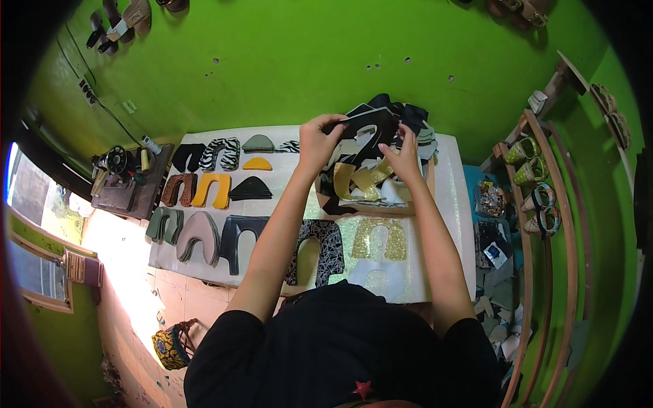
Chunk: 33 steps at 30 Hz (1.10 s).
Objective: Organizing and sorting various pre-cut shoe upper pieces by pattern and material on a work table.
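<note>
My left hand [317, 141] is closed on the left edge of a black U-shaped cutout piece [386, 128], thumb on its near face. Beside the piece's right edge is my right hand [403, 158], its thumb and fingers apart; whether a fingertip touches the piece is hard to tell. Both hands are above a shallow brown box [377, 211] heaped with black, white and grey-green scraps. Shiny gold scraps [348, 182] lie toward its near side. Just in front of the box rests a gold glitter U-shaped piece [362, 239].
On the white table [445, 231], cutouts lie in rows at left, including a yellow U-shape [213, 190] and a zebra-print one [219, 154]. A sewing machine [117, 163] stands at far left. Sandals [534, 170] sit on a wooden rack at right, and scraps lie below.
</note>
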Motion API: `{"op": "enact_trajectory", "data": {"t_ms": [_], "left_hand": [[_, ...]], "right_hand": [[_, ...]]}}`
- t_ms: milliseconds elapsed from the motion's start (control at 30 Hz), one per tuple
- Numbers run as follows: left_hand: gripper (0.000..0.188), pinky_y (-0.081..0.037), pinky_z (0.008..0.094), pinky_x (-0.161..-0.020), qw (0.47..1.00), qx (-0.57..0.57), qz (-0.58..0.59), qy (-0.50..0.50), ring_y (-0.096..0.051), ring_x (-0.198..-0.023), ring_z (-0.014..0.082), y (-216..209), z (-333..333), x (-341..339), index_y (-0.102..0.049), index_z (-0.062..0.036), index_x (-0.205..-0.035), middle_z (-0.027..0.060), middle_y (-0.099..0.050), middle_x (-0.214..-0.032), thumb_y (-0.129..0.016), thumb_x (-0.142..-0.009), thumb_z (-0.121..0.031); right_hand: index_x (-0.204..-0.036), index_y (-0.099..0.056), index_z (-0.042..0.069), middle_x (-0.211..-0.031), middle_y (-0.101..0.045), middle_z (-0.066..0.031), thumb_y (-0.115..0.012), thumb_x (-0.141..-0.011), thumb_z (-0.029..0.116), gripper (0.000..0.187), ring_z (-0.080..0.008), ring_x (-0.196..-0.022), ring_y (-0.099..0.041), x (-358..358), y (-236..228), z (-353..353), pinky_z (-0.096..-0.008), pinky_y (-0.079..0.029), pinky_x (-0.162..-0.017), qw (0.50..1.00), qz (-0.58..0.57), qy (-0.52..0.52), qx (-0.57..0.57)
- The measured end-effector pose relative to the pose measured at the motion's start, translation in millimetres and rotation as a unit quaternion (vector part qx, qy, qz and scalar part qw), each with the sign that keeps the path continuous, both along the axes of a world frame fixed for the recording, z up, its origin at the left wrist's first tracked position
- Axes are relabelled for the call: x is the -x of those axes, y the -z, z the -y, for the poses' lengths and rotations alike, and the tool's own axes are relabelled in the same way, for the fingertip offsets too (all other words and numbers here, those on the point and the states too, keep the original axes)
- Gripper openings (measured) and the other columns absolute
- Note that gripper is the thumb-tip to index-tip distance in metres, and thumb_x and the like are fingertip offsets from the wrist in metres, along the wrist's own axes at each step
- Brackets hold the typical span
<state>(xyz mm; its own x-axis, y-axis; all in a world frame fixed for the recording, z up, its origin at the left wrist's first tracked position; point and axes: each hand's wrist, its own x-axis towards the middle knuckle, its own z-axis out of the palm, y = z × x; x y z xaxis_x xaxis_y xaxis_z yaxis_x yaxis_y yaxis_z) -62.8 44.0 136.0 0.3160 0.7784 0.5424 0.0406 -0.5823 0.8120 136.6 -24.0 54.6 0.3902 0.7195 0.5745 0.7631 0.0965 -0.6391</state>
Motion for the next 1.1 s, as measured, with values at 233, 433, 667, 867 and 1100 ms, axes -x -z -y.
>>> {"op": "enact_trajectory", "data": {"t_ms": [233,433,667,867,1100], "left_hand": [[0.016,-0.046,0.0214,-0.069,0.984,0.073,0.155,0.045,-0.059,-0.076,0.0098,-13.1,10.6,25.4,-0.063,0.0035,-0.091,0.0064,-0.064,-0.083,-0.064,-0.075,-0.001],[0.014,-0.044,0.0211,-0.072,0.974,0.086,0.202,0.059,-0.057,-0.077,0.0092,-13.9,24.3,55.4,-0.061,0.0022,-0.090,0.0053,-0.063,-0.085,-0.064,-0.077,-0.002],[0.014,-0.044,0.0206,-0.065,0.940,0.227,0.234,0.099,-0.054,-0.071,0.0057,24.6,30.4,92.9,-0.055,-0.0042,-0.092,0.0001,-0.059,-0.083,-0.061,-0.080,-0.007],[0.011,-0.047,0.0243,-0.063,0.886,0.380,0.230,0.128,-0.055,-0.074,0.0051,53.6,44.7,132.6,-0.053,-0.0112,-0.090,-0.0037,-0.057,-0.082,-0.060,-0.083,-0.015],[0.014,-0.045,0.0332,-0.074,0.879,0.439,0.155,0.100,-0.055,-0.077,0.0065,78.7,43.1,176.4,-0.055,-0.0124,-0.085,-0.0044,-0.059,-0.083,-0.056,-0.085,-0.026]], "right_hand": [[-0.111,-0.046,0.000,-0.105,-0.053,-0.0100,-0.070,-0.074,0.022,0.049,-0.0164,-0.092,-0.050,13.2,-19.9,9.3,-0.0296,-0.040,-0.081,0.953,-0.279,-0.108,-0.048],[-0.094,-0.056,-0.001,-0.087,-0.060,-0.0030,-0.057,-0.086,0.019,0.022,-0.0073,-0.077,-0.052,43.9,-63.0,27.6,-0.0230,-0.043,-0.070,0.926,-0.314,-0.189,-0.090],[-0.098,-0.057,-0.001,-0.086,-0.059,-0.0005,-0.056,-0.086,0.018,0.022,-0.0059,-0.075,-0.050,84.4,-75.3,50.0,-0.0214,-0.043,-0.068,0.912,-0.348,-0.204,-0.071],[-0.102,-0.056,-0.002,-0.088,-0.059,-0.0007,-0.058,-0.084,0.016,0.025,-0.0059,-0.077,-0.051,113.1,-60.7,62.5,-0.0206,-0.043,-0.069,0.906,-0.361,-0.221,-0.009],[-0.097,-0.058,-0.002,-0.081,-0.059,-0.0011,-0.061,-0.083,0.022,0.028,-0.0061,-0.069,-0.052,147.5,-37.1,67.6,-0.0205,-0.044,-0.062,0.892,-0.399,-0.210,0.041]]}}
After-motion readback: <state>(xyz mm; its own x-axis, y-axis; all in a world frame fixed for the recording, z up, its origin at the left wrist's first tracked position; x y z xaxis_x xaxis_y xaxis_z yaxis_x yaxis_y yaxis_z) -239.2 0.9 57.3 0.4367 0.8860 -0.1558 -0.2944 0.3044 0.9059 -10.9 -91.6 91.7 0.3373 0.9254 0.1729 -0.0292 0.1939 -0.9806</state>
